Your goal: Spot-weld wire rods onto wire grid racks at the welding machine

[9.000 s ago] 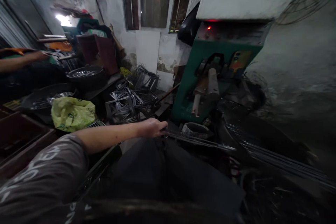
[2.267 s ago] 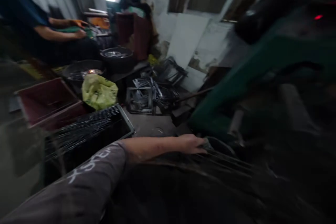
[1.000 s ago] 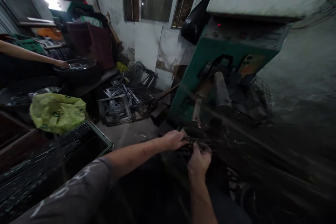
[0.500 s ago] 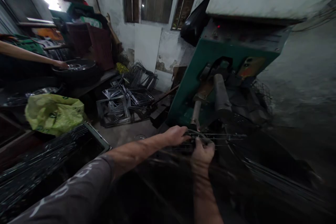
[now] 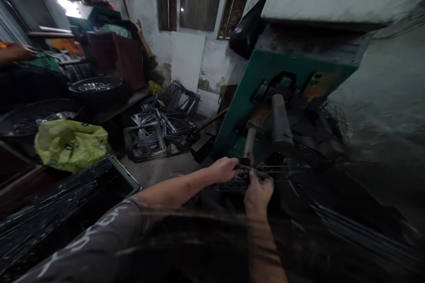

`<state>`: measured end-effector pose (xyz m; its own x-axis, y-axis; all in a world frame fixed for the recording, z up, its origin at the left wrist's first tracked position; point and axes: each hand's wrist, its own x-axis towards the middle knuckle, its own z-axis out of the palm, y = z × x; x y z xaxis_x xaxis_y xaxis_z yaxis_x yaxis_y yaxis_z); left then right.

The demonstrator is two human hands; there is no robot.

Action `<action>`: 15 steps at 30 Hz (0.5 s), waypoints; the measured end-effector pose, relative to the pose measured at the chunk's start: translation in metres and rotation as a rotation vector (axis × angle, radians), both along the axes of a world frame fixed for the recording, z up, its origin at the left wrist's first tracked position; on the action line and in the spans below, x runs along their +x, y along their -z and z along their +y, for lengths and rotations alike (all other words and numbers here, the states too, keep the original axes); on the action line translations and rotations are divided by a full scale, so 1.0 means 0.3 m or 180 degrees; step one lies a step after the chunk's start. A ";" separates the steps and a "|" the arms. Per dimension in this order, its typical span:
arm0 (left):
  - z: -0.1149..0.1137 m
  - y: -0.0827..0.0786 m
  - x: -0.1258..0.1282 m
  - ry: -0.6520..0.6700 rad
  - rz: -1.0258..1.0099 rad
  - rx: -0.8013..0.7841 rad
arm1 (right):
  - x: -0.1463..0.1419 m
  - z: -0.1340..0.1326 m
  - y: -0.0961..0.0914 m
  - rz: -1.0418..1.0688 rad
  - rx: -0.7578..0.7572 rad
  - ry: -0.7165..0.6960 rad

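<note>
The thin metal rods [image 5: 282,167] lie between the person's two hands, just right of centre in the frame and near the lower post [image 5: 249,143] of the green machine [image 5: 229,115]. The left hand [image 5: 225,170] has its fingers curled around the left part of the work; the right hand [image 5: 260,192] pinches it between thumb and fingers, its upper edge near the left fingertips. Exactly how many rods each hand holds cannot be told in this gloom.

The rods look light and fairly stiff, likely to spring or twist if gripped at one end only, and smooth enough to slide over each other. They do not seem fragile, though a hard squeeze might bend them. A hold at two places, as here, appears the surest, with fingertips kept off the cut ends, which may be sharp.

Their free ends jut rightward past the right hand, toward a bundle of rods [image 5: 358,225] at lower right. Above the hands, the upper cylinder [image 5: 281,119] and the post hem in upward movement. To the left, the tray [image 5: 131,181] presents a hard rim near the left forearm, with the frame pile [image 5: 146,139] beyond. Below the hands, the picture is too dark to judge room.
</note>
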<state>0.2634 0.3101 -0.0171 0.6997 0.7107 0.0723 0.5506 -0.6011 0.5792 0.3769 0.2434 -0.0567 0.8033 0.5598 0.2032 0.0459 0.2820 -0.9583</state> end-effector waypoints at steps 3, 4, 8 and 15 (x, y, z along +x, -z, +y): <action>0.003 0.013 0.002 0.0050 -0.0167 0.0004 | -0.009 0.004 -0.004 0.0322 0.0144 -0.0103; 0.004 0.016 0.002 0.0073 -0.0256 0.0003 | -0.011 0.003 -0.006 0.0459 0.0168 -0.0185; -0.003 0.012 0.003 0.0015 -0.0324 -0.0047 | -0.009 -0.026 -0.001 0.0676 0.0028 -0.0349; -0.008 -0.019 0.038 0.0027 -0.0256 0.0027 | 0.014 -0.090 0.068 0.0789 -0.0698 -0.0335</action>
